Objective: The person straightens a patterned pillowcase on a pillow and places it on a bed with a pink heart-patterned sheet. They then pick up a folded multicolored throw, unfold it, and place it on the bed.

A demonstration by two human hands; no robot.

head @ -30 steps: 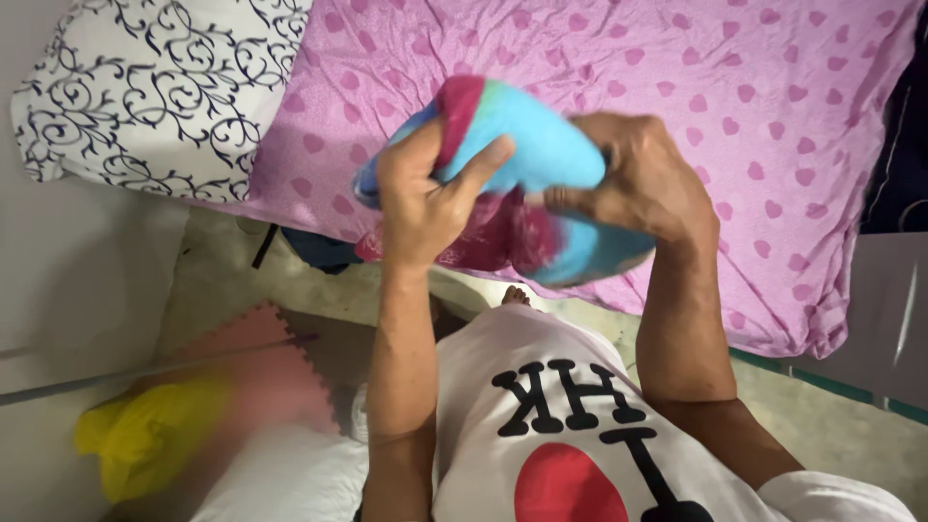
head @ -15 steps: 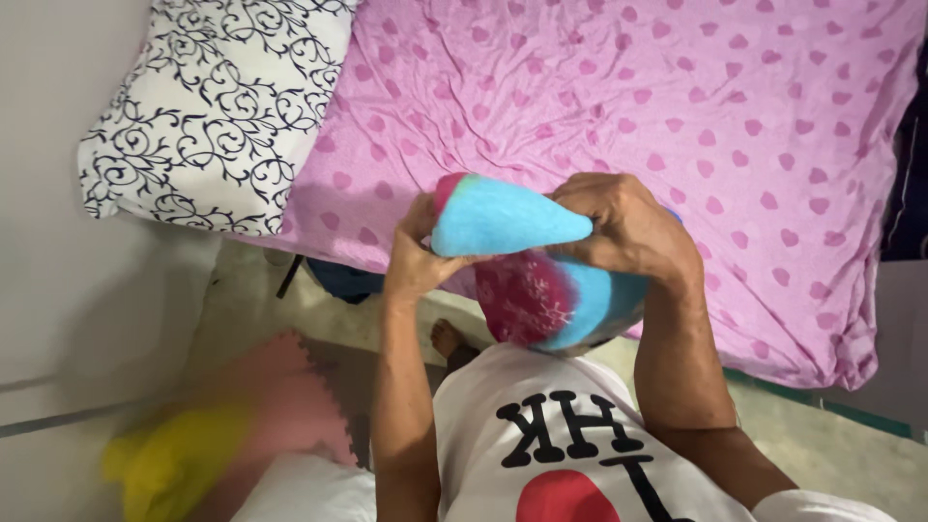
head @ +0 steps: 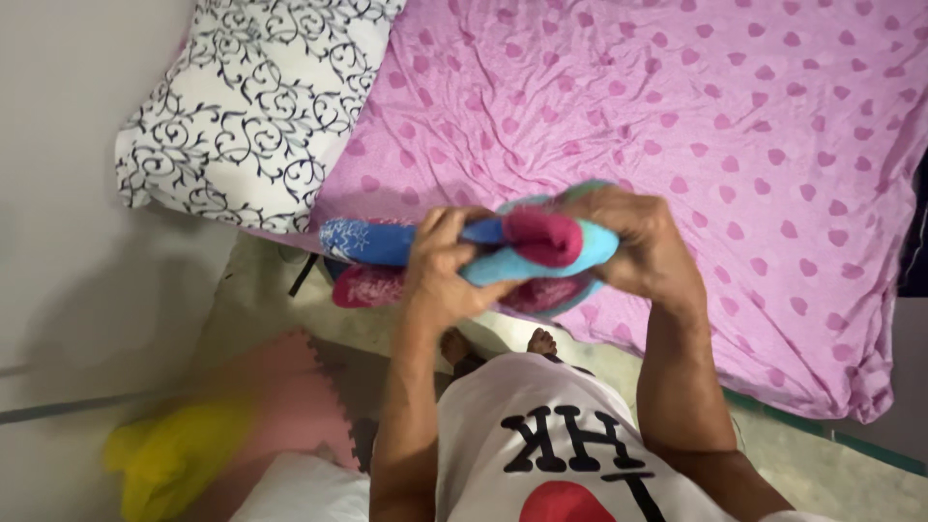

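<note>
Likely a home bedroom: pink heart-patterned bed (head: 735, 126) with a scroll-print pillow (head: 242, 106)

The soft rolled cloth bundle (head: 503, 253) mixes light blue, deep blue with pale snowflake-like marks, and magenta pink. The cotton bedsheet (head: 696, 116) is lilac-pink, scattered with darker pink hearts. The rectangular pillow (head: 251, 106) is white with black curling vine scrolls. The short-sleeved shirt (head: 570, 454) is white with black lettering and a red heart. A blurred yellow object (head: 174, 459) lies on a pink foam floor mat (head: 290, 396).
</note>
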